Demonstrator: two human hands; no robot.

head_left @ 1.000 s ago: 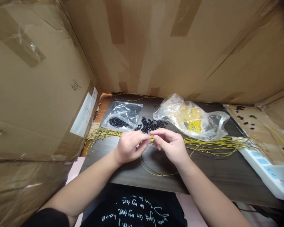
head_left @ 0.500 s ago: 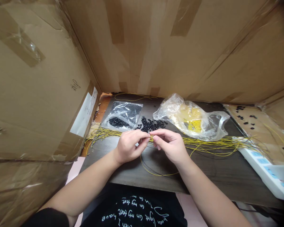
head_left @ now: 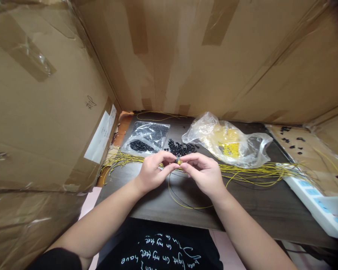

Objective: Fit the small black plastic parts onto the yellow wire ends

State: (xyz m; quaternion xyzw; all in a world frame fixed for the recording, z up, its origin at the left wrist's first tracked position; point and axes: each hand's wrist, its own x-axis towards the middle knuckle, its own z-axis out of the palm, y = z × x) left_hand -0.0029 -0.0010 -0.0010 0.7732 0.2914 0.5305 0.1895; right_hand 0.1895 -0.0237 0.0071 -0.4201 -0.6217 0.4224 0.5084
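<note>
At the centre of the table [head_left: 124, 189], a small black and yellow part [head_left: 178, 161] sits between both hands. Clock positions below are read from this part, with 12 o'clock facing away from the person.

Left hand [head_left: 154, 171]: located at 9 o'clock. Thumb and forefinger are narrowed onto the black end of the part. Right hand [head_left: 205, 173]: located at 3 o'clock. Thumb and forefinger are pinched on the yellow end. The exact contact is too small to resolve.

A bundle of yellow and black wires [head_left: 252, 172] runs from 9 to 3 o'clock, passing behind the hands in view. One loop [head_left: 181, 204] curves out on the table at 6 o'clock, its right side running behind the right wrist.

A pile of black pieces [head_left: 180, 149] lies at 12 o'clock, just beyond the fingertips. A flat clear bag [head_left: 157, 131] holding more black pieces lies at 10 o'clock, near the pile. A crumpled bag [head_left: 257, 144] containing yellow pieces [head_left: 230, 149] lies at 2 o'clock, beside the bundle.

A white power strip [head_left: 307, 193] lies between 3 and 4 o'clock; the bundle's right end reaches across its top. Loose black bits [head_left: 300, 139] lie on cardboard between 2 and 3 o'clock. A thin yellow wire [head_left: 154, 112] lies along the table's far edge at 11 o'clock.
</note>
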